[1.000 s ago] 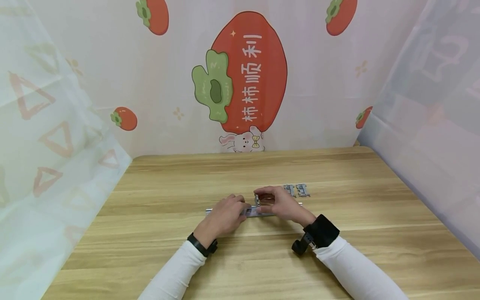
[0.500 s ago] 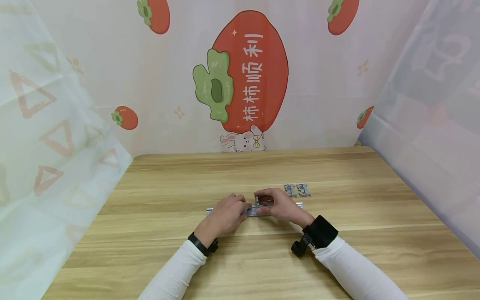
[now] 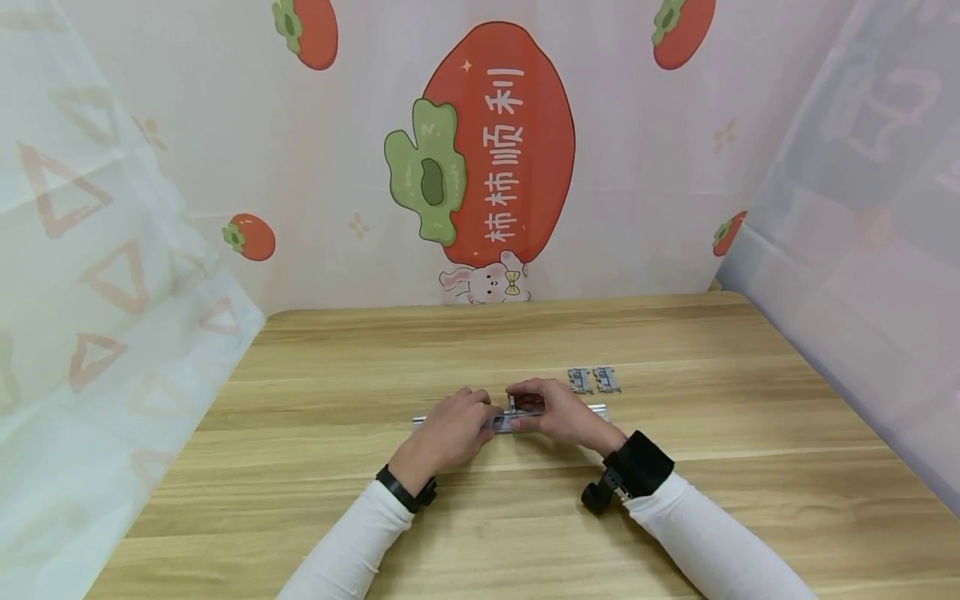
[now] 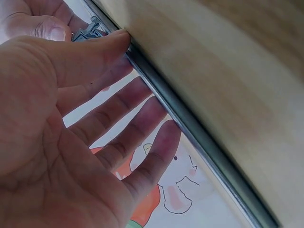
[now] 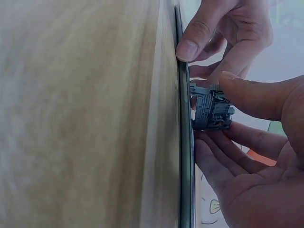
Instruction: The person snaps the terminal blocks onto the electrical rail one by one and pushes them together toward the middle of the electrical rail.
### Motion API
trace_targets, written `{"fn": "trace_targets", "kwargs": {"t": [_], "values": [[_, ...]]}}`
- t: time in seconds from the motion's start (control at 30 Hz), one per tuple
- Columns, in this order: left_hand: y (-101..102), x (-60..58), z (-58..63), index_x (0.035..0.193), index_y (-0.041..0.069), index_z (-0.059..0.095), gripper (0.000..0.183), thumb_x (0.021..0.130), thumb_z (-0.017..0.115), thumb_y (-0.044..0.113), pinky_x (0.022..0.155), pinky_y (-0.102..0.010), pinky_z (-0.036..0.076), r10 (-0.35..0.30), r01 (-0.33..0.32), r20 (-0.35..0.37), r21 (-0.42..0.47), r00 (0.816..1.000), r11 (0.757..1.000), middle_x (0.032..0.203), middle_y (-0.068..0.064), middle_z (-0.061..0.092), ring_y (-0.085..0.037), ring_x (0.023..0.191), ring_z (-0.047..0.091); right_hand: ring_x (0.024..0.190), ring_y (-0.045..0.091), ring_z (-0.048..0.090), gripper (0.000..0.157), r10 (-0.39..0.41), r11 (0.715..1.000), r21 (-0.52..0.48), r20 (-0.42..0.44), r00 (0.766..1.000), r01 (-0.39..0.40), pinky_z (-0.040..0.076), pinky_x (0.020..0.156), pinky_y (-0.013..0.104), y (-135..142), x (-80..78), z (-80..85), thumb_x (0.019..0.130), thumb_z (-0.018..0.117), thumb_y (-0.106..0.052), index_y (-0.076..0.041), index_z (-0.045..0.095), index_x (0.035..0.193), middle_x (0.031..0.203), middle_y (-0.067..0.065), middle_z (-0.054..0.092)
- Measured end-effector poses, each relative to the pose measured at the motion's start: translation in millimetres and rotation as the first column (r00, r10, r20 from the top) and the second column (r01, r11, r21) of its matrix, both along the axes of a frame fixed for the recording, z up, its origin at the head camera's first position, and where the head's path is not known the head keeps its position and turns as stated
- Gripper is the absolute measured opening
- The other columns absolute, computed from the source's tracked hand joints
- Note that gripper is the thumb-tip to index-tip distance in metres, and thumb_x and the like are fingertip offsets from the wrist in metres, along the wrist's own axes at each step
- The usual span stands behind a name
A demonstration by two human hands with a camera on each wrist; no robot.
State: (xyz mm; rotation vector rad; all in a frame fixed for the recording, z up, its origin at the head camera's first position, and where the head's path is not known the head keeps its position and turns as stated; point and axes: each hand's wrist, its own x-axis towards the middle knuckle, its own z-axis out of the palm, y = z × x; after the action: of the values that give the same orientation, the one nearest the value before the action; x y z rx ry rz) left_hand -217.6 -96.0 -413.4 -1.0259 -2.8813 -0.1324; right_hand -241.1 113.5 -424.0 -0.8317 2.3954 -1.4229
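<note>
A grey DIN-rail terminal block [image 5: 212, 109] stands on edge at the metal mounting rail [image 5: 186, 147], its foot meeting the rail's upper side; whether it is clipped in cannot be told. The right hand [image 3: 566, 414] pinches the block between its thumb on one end and its fingers on the other, the fingertips close to the rail. Just beside it, the left hand [image 3: 448, 429] grips the rail, thumb along the near edge and fingertips on the far one. In the head view the rail lies crosswise on the wood-grain table [image 3: 480, 525], its ends showing past both hands. Beyond the right hand, two more terminal blocks, a left one [image 3: 580, 381] and a right one [image 3: 606, 379], lie flat side by side, slightly apart. A black band [image 3: 400, 490] circles the left wrist and a wider black strap [image 3: 640, 464] the right, both below white sleeves [image 3: 352, 537]. Behind the table hangs a pale backdrop [image 3: 322, 150] printed with red persimmons, white Chinese characters and a cartoon rabbit
</note>
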Motion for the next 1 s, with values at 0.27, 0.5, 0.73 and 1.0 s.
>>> {"fn": "trace_targets", "kwargs": {"t": [0.27,0.5,0.73,1.0], "values": [[-0.3,1.5,-0.3,0.116,0.017,0.064,0.029,0.089,0.059,0.027,0.078,-0.03,0.042,0.001,-0.001,0.001,-0.009,1.0,1.0,0.108,0.0,0.057,-0.017,0.094,0.051,0.109,0.024,0.055,0.054,0.011,0.999,0.05,-0.068,0.998,-0.008,0.042,0.089,0.033,-1.6,0.0,-1.4,0.081,0.068,-0.017,0.001,0.049,0.128,0.124,0.015,0.053],[-0.5,1.3,-0.3,0.116,0.017,0.064,0.029,0.089,0.059,0.027,0.078,-0.03,0.043,0.0,0.0,-0.008,-0.008,1.0,1.0,0.107,0.0,0.057,-0.017,0.094,0.051,0.108,0.024,0.055,0.052,-0.012,0.997,0.07,-0.094,0.996,0.018,0.042,0.088,0.031,-2.6,2.4,-0.5,0.08,0.069,-0.015,-0.001,0.051,0.127,0.122,0.011,0.054],[-0.2,1.4,-1.5,0.116,0.017,0.064,0.029,0.089,0.059,0.028,0.078,-0.029,0.042,0.004,-0.004,-0.006,-0.014,1.0,1.0,0.107,0.0,0.057,-0.017,0.094,0.051,0.105,0.021,0.056,0.05,-0.025,0.997,0.076,-0.117,0.993,0.034,0.043,0.086,0.028,-3.5,3.5,-2.0,0.078,0.07,-0.013,-0.002,0.053,0.124,0.119,0.009,0.056],[-0.2,1.1,-1.7,0.115,0.017,0.064,0.029,0.089,0.059,0.027,0.077,-0.028,0.042,0.003,-0.003,-0.009,-0.014,1.0,1.0,0.105,0.001,0.056,-0.016,0.092,0.05,0.105,0.02,0.056,0.05,-0.02,0.997,0.069,-0.136,0.991,0.029,0.043,0.086,0.028,-3.0,3.7,-2.9,0.078,0.071,-0.014,-0.003,0.053,0.123,0.119,0.009,0.056]]}}
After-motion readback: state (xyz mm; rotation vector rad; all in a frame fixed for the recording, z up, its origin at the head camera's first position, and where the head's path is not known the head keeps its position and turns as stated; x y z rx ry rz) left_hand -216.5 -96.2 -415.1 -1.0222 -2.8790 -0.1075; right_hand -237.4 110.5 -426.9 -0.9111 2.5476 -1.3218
